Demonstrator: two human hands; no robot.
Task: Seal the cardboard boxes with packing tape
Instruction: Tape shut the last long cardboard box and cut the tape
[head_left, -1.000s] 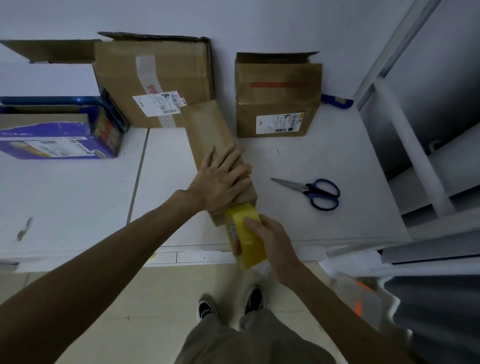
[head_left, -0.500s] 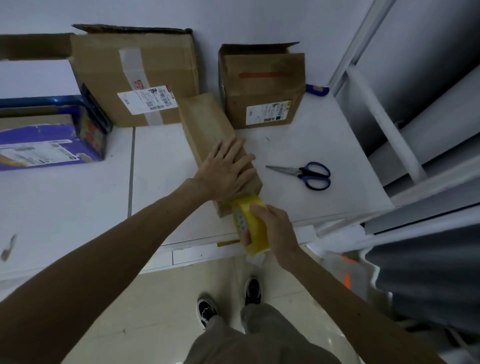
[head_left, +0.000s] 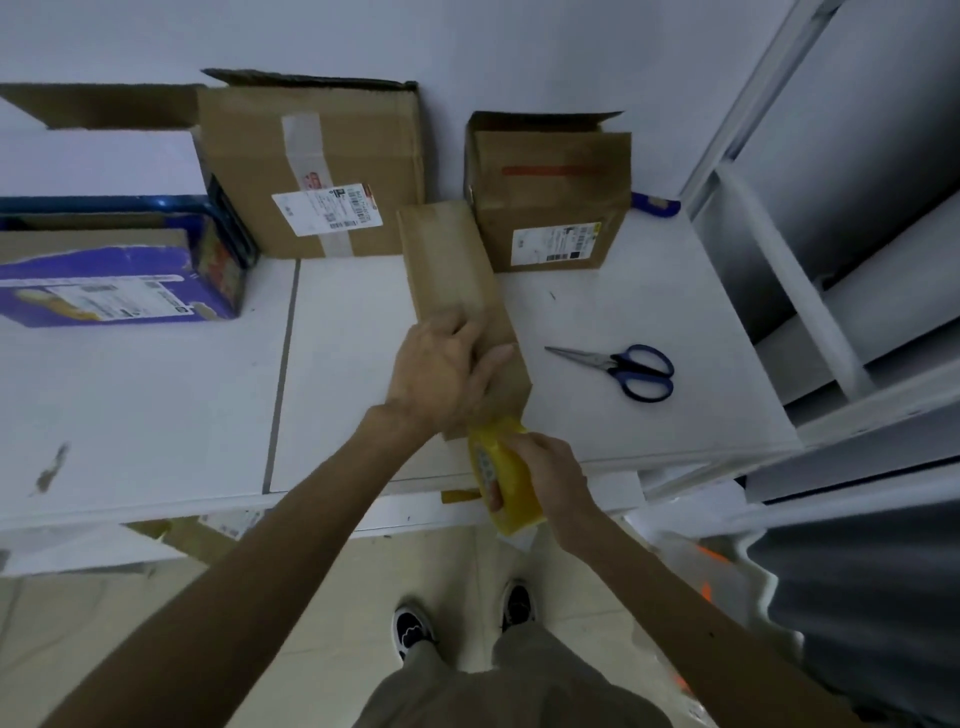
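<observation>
Dim, flat light with a cool blue-grey cast; no lamp in view. White worktop is the brightest surface, with no glare on it. Shadows are soft and thin: a faint rim under the scissors, darker pockets between the cardboard boxes at the wall. Grey panel at right carries a dull sheen; the lower right corner drops to dark grey, detail lost. Yellow tape roll, gripped by the right hand, is the only strong colour. Left hand is smeared by motion, its fingers hard to make out. Shipping labels too soft to read. Wide-angle bend: the worktop's front edge bows and the white post at right leans.
</observation>
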